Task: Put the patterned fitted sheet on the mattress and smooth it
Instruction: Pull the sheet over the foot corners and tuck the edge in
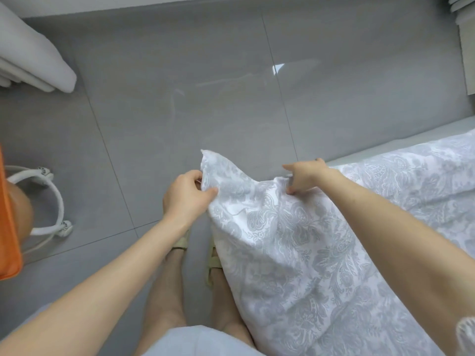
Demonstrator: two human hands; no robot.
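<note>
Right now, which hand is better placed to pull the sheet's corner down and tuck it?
Probably the left. The left hand grips the free corner of the patterned sheet, lifted above the floor; the right hand pinches the edge farther in and would better steady it.

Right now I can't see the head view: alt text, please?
Two hands hold a corner of the patterned sheet up over the grey tile floor: the left hand pinches its tip, and the right hand grips a fold beside it. The rest of the sheet lies spread to the right, and sandalled feet show below.
</note>
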